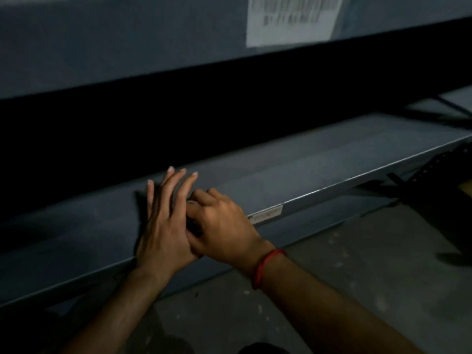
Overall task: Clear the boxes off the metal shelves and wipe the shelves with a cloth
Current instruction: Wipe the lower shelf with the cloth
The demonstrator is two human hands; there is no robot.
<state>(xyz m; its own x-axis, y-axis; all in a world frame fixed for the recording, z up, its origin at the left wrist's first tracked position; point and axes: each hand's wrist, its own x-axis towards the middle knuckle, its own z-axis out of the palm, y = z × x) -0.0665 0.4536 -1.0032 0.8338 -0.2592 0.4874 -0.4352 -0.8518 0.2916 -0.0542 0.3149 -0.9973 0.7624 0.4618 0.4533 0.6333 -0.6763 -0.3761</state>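
Note:
A bare grey metal shelf [306, 169] runs from lower left to upper right, and both my hands meet over its front part. My left hand [163, 226] has straight, spread fingers pointing into the shelf. My right hand [224, 226], with a red thread on its wrist, is curled against the left palm around a small dark wad [192, 223]; I cannot tell what the wad is. Above the dark gap, a large grey surface carries a white printed label [293, 19]. It is too blurred to tell whether it is a box or a panel.
The shelf's front lip bears a small label strip [265, 215]. A concrete floor [357, 277] lies below and in front of the shelf. A perforated dark upright [434, 169] and braces stand at the right end. The space behind the shelf is black.

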